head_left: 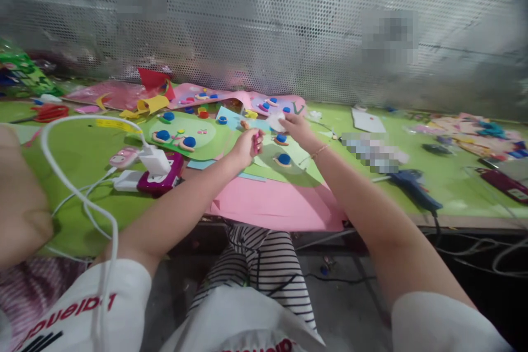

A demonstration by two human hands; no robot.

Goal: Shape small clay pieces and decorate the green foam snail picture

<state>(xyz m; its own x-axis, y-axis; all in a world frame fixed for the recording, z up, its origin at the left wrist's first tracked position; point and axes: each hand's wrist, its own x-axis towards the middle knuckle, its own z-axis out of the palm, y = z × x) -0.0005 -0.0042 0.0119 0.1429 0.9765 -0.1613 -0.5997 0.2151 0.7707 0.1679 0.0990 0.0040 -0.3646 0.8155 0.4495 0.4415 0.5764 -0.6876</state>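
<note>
My left hand (247,147) is closed around a small pink piece (256,143), mostly hidden by the fingers. Just to its right, my right hand (296,131) pinches a thin, whitish translucent piece (275,121). Both hands hover over a pale green foam sheet (264,164) that carries snail shapes with blue shells, one of them a snail (282,160) below my right hand. To the left lies a green foam sheet (193,135) with more blue-shelled snails (163,136). Under the pale green sheet, a pink sheet (276,203) reaches the table's front edge.
A purple power strip (161,176) with white chargers and cables stands at left. A dark blue glue gun (414,187) lies at right, near a white card (368,120). Foam scraps (474,129) lie far right. Perforated metal (264,27) backs the table; another person's arm (22,198) is at left.
</note>
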